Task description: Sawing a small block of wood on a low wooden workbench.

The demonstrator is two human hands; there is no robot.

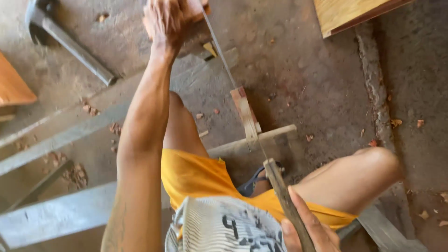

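**A:** I'm watching the right hand (310, 228) first. It's wrapped around a weathered grey wooden stick handle (285, 200), thumb laid along the shaft, fingers curled shut behind it. I reckon that thumb is there to steer.

**B:** And what runs out from that grip?

**A:** The handle climbs away from the hand to a pale wooden crossbar (261, 138), then a reddish wooden upright (245, 112), then a thin metal blade (219, 49) going on toward the far hand. It reads to me as a frame saw.

**B:** The left hand (165, 21)?

**A:** Arm stretched right out, palm pressed down over a reddish-brown wooden block (198, 9) at the blade's far end. I'd say it's pinning the block. How the fingers close, I can't tell; the block is cut off by the top edge.

**B:** Around that?

**A:** Beside the left hand lies a dark metal bar (74, 49) on the dusty concrete floor (326, 93), wood chips scattered about. Grey planks (60, 214) run under the outstretched arm.
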